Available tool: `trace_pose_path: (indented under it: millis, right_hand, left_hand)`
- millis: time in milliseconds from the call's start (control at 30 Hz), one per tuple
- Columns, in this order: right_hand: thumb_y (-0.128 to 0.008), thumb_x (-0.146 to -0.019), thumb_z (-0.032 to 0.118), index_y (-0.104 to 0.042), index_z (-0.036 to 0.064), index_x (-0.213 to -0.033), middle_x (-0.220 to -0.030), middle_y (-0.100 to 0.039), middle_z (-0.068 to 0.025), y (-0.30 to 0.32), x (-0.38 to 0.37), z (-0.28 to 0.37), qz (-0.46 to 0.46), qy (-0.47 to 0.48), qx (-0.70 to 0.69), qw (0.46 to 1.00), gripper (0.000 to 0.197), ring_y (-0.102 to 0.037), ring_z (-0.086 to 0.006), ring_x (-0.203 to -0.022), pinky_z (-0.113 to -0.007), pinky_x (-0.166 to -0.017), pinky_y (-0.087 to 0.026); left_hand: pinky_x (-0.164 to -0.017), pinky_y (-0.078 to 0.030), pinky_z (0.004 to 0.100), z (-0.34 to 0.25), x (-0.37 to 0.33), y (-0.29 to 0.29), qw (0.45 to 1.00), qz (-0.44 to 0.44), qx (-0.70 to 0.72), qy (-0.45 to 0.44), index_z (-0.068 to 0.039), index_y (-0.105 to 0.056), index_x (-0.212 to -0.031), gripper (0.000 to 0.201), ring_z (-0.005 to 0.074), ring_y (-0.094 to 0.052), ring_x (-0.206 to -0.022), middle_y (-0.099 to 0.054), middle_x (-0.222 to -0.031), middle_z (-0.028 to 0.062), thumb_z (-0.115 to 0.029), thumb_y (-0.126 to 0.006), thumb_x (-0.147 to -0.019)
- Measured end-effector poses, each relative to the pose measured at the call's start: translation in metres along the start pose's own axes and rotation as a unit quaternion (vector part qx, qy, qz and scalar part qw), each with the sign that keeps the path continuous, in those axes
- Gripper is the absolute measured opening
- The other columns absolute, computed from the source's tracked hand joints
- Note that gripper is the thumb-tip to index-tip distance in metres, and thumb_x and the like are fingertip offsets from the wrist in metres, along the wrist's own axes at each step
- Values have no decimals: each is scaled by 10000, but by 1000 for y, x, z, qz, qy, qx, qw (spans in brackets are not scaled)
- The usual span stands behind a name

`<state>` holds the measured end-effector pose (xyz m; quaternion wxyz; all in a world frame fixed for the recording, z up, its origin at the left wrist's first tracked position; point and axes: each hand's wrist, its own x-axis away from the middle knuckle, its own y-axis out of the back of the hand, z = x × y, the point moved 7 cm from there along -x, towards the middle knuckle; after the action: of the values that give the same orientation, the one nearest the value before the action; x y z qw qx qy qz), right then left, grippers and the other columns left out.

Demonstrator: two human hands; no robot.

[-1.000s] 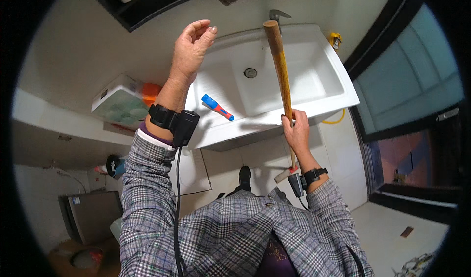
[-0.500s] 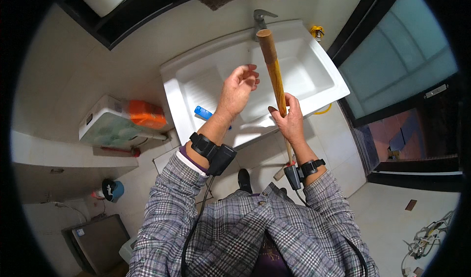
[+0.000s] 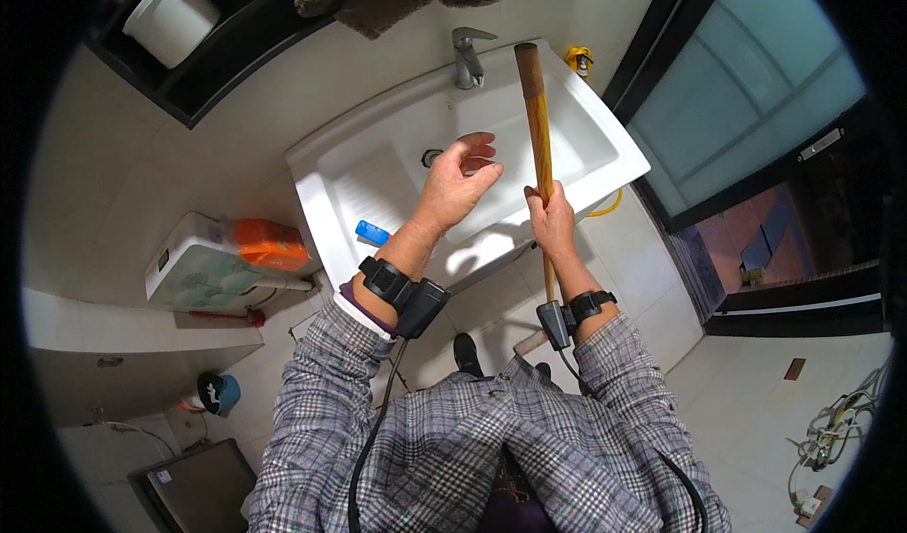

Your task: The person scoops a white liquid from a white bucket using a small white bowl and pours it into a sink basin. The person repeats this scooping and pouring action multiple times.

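A long yellow-brown wooden pole (image 3: pixel 540 141) with a darker sleeve at its top end rises over the right part of a white sink (image 3: pixel 597 176). My right hand (image 3: pixel 554 223) is closed around it near the sink's front edge. Below that hand the pole runs down along my wrist; what is fixed to its lower end I cannot tell. To the left of the pole, over the basin, my left hand (image 3: pixel 452 188) is empty, fingers bent and apart, touching nothing. A blue brush-like thing (image 3: pixel 372 232) lies at the sink's left, partly hidden by my left forearm.
A grey faucet (image 3: pixel 466 59) stands at the sink's back, with a drain (image 3: pixel 431 158) in the basin. An orange package (image 3: pixel 270 245) is beside a white box at left. A dark shelf (image 3: pixel 203 94) overhangs at upper left. A frosted-glass door (image 3: pixel 746 108) is at right.
My right hand has closed more fully round the pole, and its top end has swung slightly right relative to the sink. The left hand's fingers have spread a little. The whole view has shifted.
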<state>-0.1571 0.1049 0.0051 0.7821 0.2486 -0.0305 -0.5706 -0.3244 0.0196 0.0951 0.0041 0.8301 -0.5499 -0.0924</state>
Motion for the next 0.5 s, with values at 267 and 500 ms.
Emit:
trace_pose_path:
  millis: [267,500]
  right_hand:
    - [-748,-830,308,-524,36,-1125,-917,-642,-125,-2,-9,-4,51,-39,-20,998,460,-630,-259,-845,-386,-786,-505]
    - [-733,-845,247,-511,62,-1213,-1103,-550,-113,51,-10,83,-132,131,-9,983,468,-552,-259,-1040,-412,-891,-468]
  left_hand:
    - [-991,-470,350,-9,6,26,999,-18,-15,35,3,-504,-1327,491,208,-586,-1123,-600,-1213,140,-134,-673,-887]
    - [-928,-500,308,-52,13,73,992,-119,14,-43,-28,-551,-1271,415,155,-597,-1019,-614,-1113,72,-76,-675,-878]
